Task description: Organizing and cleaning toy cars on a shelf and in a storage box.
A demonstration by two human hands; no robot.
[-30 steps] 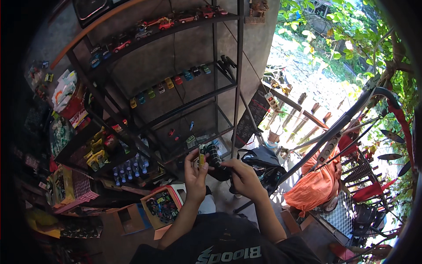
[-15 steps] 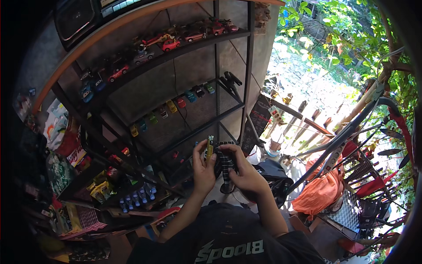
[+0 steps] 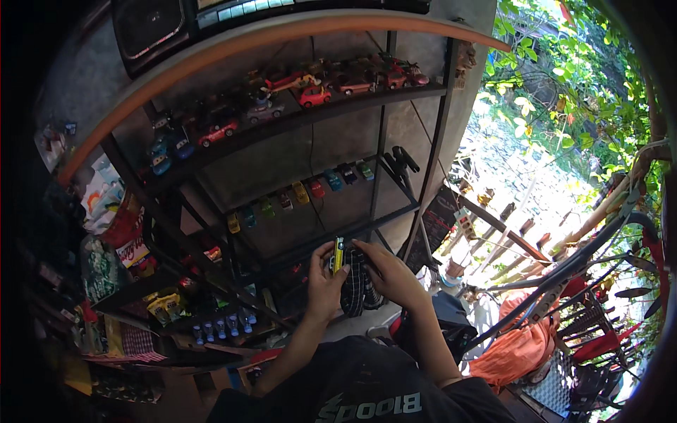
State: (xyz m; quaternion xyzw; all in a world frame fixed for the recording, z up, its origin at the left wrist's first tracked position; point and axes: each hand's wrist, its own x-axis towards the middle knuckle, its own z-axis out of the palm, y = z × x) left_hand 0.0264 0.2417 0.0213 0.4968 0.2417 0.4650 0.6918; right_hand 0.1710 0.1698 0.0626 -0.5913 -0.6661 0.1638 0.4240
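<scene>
Between the thumb and fingers of my left hand [image 3: 322, 287] stands a small yellow toy car [image 3: 339, 255], held on end. A dark checked cloth [image 3: 357, 290] hangs beside it, gripped by my right hand [image 3: 392, 276] with the fingers bent over its top. Cloth and car are close together; whether they touch I cannot tell. Beyond my hands, a row of small toy cars [image 3: 301, 192] lines the mesh middle shelf [image 3: 282, 224]. Larger model cars, among them a red one [image 3: 314, 96], fill the shelf above.
A dark metal rack [image 3: 431, 141] with a wooden top edge [image 3: 296, 29] rises in front of me. Small bottles [image 3: 221, 328] and yellow packets [image 3: 166, 307] sit low on the left. To the right are a black bag [image 3: 444, 321], orange cloth [image 3: 518, 352] and a bent pole [image 3: 557, 264].
My view has shifted, so the rack appears lower and further right. The cloth now hangs more spread out below my right hand. The toy car stays in my left hand.
</scene>
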